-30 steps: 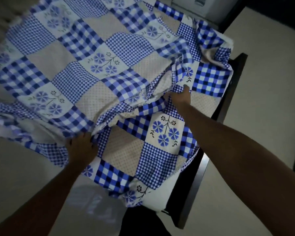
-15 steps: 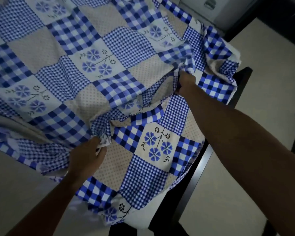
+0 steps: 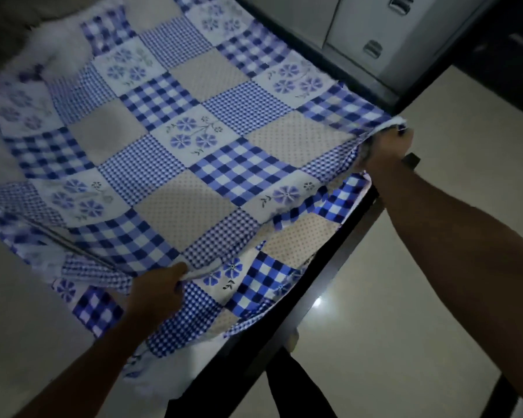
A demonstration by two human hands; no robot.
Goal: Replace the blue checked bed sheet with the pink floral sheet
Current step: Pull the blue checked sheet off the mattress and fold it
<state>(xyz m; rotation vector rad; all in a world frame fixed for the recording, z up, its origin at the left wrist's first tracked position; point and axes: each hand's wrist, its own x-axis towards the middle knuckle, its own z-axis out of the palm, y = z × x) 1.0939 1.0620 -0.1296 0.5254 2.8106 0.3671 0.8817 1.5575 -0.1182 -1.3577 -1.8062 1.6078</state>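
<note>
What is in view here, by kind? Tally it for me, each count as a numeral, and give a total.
blue checked bed sheet: 1
hands gripping its edge: 2 (left hand, right hand)
dark bed frame: 1
cabinet handles: 2
Total: 6

Dim, bluish room light, motion blur at left, small floor [image 3: 405, 297] glare.

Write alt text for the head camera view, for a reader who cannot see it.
A person's left hand and right hand each grip the edge of a blue checked sheet, held taut over a dark-framed bed. Pale floor lies to the right.
</note>
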